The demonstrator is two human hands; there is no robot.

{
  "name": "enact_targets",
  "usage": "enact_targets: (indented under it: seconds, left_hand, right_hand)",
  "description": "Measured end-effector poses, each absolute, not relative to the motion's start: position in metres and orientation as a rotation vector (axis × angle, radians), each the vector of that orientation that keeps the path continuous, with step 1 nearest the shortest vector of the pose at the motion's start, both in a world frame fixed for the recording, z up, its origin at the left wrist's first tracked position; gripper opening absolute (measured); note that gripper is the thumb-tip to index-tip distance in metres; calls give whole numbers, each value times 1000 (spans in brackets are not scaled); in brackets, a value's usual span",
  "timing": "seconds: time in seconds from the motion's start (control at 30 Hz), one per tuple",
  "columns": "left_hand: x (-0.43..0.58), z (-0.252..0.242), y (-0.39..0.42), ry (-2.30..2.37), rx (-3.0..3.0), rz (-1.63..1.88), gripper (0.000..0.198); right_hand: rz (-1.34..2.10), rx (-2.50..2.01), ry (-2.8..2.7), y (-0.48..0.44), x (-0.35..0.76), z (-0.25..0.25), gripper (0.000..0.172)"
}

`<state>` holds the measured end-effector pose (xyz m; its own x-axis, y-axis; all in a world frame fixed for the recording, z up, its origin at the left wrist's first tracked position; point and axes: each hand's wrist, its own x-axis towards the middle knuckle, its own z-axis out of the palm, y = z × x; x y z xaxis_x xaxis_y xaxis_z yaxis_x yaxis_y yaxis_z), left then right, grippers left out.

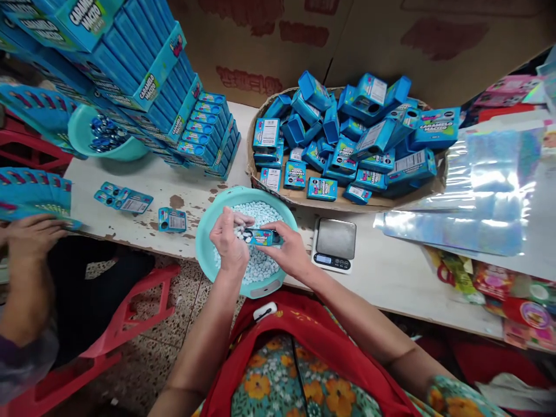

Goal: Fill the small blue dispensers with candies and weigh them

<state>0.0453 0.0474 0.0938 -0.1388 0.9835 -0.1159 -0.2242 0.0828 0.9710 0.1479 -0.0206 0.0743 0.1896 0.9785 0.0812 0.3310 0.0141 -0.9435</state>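
Got a small blue carton (pixel 262 238) clamped in the fingers of the right hand (pixel 292 250), just above the teal basin (pixel 203 231) of white candies (pixel 260 272). Can't tell about the fingers of the left hand (pixel 231 248), closed or apart, curled at the carton's left end. Probably best to go a few pieces at a time and stay low over the basin to catch strays, without squeezing the sides. Can read CARAMELO MACIZO on the carton, also on the stacked display boxes (pixel 145 90). Can't make out digits on the scale (pixel 335 238)
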Motion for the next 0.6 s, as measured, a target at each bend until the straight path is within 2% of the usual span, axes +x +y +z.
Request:
enact_targets:
  seconds: [0.4,0.6]
  left_hand:
    - [50,104,42,1100,889,1340,44]
    - [43,111,45,1105,891,1292,46]
  right_hand:
    - [918,-1449,-1143,-26,150,70,30]
    - [1111,-1340,-927,-39,164,54,42]
